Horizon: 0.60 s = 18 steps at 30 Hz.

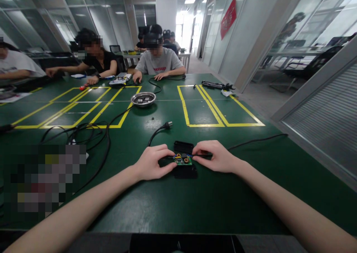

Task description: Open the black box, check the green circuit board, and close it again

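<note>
A small green circuit board with copper-ringed coils lies between my hands. My left hand pinches the board's left end between thumb and fingers, where a black lead joins it. At the opposite end, my right hand is closed on a black cable running out to the right. Just behind the board lies a black plastic case half, its hollow side showing. Another black case part sits directly below the board, partly covered by it. A power plug on a black cord rests beyond my left hand.
A metal bowl with small metal parts stands on the green table. Black cables coil at left near a blurred-out item. Yellow tape marks rectangles. A black folded tool or stand lies far right. Co-workers sit opposite.
</note>
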{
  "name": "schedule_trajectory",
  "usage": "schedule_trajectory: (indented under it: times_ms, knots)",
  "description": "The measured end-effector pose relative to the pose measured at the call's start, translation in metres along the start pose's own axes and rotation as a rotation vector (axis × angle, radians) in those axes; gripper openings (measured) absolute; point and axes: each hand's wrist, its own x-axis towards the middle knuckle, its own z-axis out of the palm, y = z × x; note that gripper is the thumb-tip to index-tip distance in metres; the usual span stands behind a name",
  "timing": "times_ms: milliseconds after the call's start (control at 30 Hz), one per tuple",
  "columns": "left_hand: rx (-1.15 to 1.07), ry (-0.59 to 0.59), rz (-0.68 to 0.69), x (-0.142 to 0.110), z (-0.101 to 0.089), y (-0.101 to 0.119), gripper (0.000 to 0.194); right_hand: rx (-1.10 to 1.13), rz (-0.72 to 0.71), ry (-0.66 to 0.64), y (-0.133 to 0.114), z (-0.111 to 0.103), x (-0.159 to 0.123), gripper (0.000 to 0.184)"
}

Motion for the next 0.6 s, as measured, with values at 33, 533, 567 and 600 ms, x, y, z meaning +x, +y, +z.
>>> schedule_trajectory:
  times_ms: [33,533,567,600]
  knots:
    - [-0.010,-0.010,0.034,0.000,-0.001,0.001,0.023,0.021,-0.015,-0.017,-0.003,0.000,-0.001,0.015]
    - [0.094,-0.222,0.018,-0.006,0.004,0.007,0.033,0.115,0.045,-0.207,-0.018,0.001,-0.001,0.017]
    - [0.098,-0.224,-0.008,-0.006,0.004,0.008,0.031,0.079,0.047,-0.210,-0.019,0.001,-0.001,0.016]
    - [0.102,-0.223,-0.030,-0.006,0.004,0.009,0.029,0.042,0.047,-0.210,-0.019,0.001,-0.001,0.015]
